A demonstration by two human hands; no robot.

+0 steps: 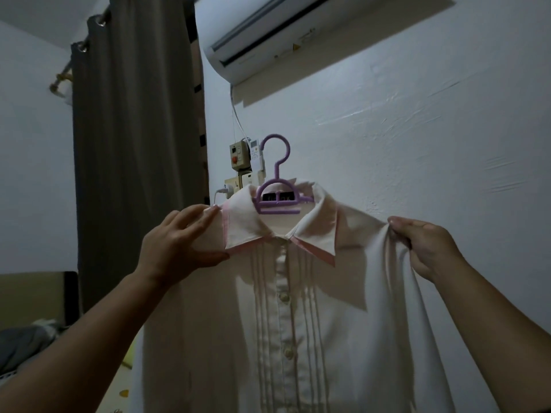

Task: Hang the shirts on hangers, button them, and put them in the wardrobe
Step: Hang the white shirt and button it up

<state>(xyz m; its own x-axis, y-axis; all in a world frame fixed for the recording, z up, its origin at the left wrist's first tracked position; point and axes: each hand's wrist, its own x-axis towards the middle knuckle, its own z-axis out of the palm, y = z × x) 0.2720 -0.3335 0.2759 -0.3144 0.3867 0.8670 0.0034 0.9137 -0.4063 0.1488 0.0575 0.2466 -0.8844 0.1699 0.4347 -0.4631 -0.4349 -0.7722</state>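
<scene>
Head view. A white shirt with a pink-edged collar hangs on a purple hanger, held up before a pale wall; the hanger's hook stands free at 12 o'clock, caught on nothing. At 9 o'clock the left hand clasps the shirt's shoulder beside the collar, fingers above and thumb beneath. At 3 o'clock the right hand pinches the other shoulder, fingers curled into the cloth. The placket appears buttoned as far as shown. Step in hand, by judgement: squaring the shoulders on the hanger. The next move calls for freeing a hand to take the hook and carrying the shirt to the wardrobe, which is not in view.
</scene>
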